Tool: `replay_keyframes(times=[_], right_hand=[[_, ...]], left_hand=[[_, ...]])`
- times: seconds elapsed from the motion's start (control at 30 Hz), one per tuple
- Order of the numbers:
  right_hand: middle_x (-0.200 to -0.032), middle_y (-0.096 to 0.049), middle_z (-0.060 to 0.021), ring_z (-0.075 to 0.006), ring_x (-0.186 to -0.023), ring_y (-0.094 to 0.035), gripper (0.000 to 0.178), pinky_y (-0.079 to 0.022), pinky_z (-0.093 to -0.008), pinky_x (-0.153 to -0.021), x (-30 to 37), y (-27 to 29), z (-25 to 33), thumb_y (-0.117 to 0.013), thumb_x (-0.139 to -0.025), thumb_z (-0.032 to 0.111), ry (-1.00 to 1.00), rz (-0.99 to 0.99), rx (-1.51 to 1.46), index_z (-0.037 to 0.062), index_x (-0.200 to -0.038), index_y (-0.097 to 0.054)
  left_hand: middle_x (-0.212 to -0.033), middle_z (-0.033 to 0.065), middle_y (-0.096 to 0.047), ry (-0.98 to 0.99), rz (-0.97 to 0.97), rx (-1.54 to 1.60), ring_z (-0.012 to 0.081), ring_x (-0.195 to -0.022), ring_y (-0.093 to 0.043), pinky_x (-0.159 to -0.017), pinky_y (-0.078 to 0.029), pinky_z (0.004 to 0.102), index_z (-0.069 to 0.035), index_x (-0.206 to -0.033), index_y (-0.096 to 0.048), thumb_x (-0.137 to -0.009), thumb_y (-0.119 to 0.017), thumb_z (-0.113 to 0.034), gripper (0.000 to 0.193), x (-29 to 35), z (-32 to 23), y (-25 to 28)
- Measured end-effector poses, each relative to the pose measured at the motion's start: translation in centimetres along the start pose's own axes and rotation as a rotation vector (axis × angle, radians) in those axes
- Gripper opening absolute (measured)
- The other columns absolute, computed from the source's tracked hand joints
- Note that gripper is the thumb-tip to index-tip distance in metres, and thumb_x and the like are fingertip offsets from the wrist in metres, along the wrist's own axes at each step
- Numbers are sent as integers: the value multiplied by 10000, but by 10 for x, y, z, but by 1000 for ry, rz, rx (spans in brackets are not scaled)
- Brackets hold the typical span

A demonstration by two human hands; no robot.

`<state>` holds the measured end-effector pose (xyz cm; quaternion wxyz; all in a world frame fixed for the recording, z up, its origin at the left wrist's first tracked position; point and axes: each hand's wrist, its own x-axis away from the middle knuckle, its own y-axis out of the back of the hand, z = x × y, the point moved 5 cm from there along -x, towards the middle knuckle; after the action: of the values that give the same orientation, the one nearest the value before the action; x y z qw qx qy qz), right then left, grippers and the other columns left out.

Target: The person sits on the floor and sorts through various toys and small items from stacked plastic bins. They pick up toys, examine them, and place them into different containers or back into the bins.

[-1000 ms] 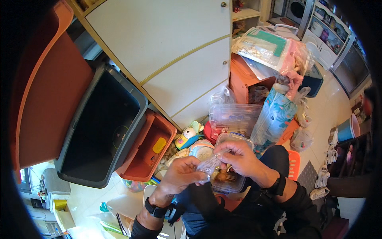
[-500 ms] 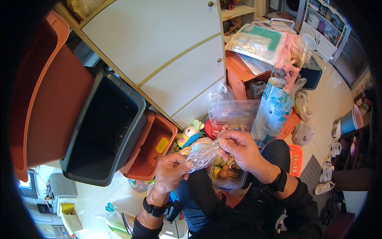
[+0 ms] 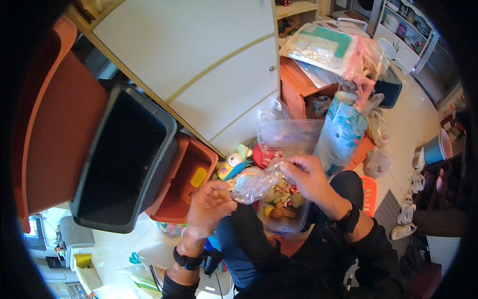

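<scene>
My left hand (image 3: 209,207) and my right hand (image 3: 307,177) together grip a crumpled clear plastic bag (image 3: 256,182), stretched between them above my lap. Under the bag, a clear plastic container (image 3: 284,209) with several small colourful toys rests on my thighs. My left hand pinches the bag's lower end, and my right hand pinches its upper end. Both wrists wear dark bands.
A black bin (image 3: 124,159) and an orange bin (image 3: 181,182) tilt at left beneath a white cabinet (image 3: 209,74). A toy figure (image 3: 233,164), a clear tub (image 3: 289,134), a patterned bag (image 3: 343,132), an orange crate (image 3: 303,92) and an orange basket (image 3: 369,194) crowd the floor.
My hands have moved apart, pulling the clear bag out longer between them. My left hand has dropped lower and leftward. The view has shifted slightly.
</scene>
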<state>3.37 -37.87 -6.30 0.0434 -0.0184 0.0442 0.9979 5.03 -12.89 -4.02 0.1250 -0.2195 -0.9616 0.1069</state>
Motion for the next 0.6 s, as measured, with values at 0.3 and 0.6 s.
replay_keyframes(times=[0.3,0.6], right_hand=[[-765,-641,-236,-383,-730,-640,119,-519,-453,-689,28,10,-168,-568,-733,61,-188,462,1142,-16,-684,-644],[-992,-646,-196,-362,-917,-634,392,-516,-453,-757,93,-20,-346,-575,-796,216,-321,656,1135,90,-1168,-568]], left_hand=[[-834,68,-591,100,-135,-188,132,-722,-563,-622,-446,235,-1,-1197,-508,-800,-586,-17,405,37,11,80],[-887,83,-640,32,-394,-455,142,-771,-608,-678,-493,254,13,-1104,-574,-848,-584,22,257,84,-73,157]])
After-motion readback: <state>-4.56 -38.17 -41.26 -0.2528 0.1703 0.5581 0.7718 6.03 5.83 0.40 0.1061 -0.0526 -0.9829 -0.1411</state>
